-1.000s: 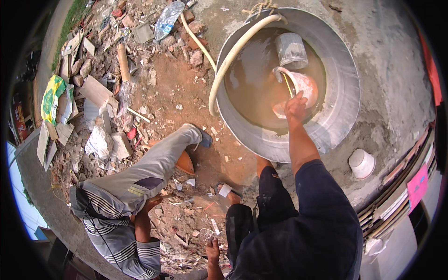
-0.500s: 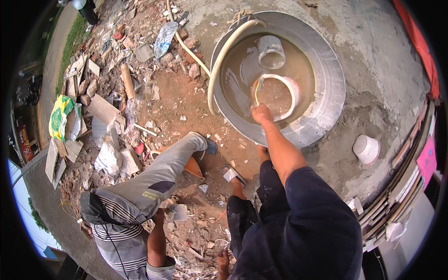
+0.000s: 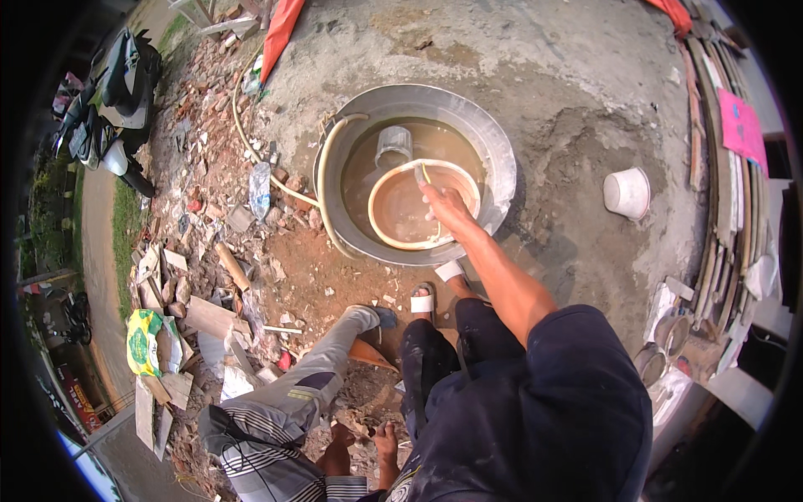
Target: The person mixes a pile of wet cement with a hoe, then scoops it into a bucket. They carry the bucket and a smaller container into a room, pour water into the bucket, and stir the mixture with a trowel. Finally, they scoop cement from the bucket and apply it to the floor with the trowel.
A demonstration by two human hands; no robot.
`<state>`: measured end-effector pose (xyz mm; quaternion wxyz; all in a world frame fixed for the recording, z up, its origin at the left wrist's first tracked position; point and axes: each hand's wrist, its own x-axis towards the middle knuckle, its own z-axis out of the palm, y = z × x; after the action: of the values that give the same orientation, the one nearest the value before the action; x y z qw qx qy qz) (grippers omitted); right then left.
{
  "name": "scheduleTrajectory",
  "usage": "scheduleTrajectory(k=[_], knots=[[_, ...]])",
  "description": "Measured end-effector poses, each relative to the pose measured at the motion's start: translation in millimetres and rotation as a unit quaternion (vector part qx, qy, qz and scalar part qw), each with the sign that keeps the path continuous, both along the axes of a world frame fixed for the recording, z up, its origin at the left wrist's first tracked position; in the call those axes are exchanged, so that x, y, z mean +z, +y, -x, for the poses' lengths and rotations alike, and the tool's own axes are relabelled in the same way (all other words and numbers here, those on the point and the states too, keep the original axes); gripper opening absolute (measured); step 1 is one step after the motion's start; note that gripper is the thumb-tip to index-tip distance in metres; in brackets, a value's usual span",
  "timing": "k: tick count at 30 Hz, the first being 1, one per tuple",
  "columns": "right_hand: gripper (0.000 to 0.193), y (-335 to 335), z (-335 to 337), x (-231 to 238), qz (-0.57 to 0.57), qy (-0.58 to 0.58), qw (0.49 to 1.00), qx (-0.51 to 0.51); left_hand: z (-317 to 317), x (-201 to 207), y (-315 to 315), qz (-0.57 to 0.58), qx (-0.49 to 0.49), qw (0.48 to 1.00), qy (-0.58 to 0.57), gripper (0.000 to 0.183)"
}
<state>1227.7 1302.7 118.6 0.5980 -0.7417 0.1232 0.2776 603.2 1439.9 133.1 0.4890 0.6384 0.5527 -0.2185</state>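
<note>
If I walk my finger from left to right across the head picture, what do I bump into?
Upper-left motorbike → clear plastic bottle → big metal tub, with the cream-rimmed bucket and right hand inside its outline → white bucket → pink sheet.

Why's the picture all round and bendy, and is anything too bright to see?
Head view, edges: a fisheye lens leaves black corners and curves the stacked boards at the right; head view, middle: daylight shows the right hand, orange bucket and tub fairly clearly; head view, lower left: a pale patch glares, too washed out to make out.
</note>
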Motion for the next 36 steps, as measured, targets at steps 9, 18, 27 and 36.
scheduleTrajectory(k=[9,18,27,36], knots=[[0.057,-101,166,230,-0.043,-0.141,0.974,-0.17,-58,-52,155,0.053,-0.354,0.933,0.029,0.038],[0.056,-184,372,243,-0.005,-0.164,0.899,-0.406,-206,-42,171,0.008,-0.577,0.817,0.008,0.037],[0.063,-269,649,181,0.096,0.039,0.734,-0.671,-286,-16,39,0.008,-0.718,0.696,0.0,0.037],[0.039,-274,923,177,0.13,-0.06,0.224,-0.964,-404,-10,-132,-0.089,-0.779,0.619,-0.046,0.038]])
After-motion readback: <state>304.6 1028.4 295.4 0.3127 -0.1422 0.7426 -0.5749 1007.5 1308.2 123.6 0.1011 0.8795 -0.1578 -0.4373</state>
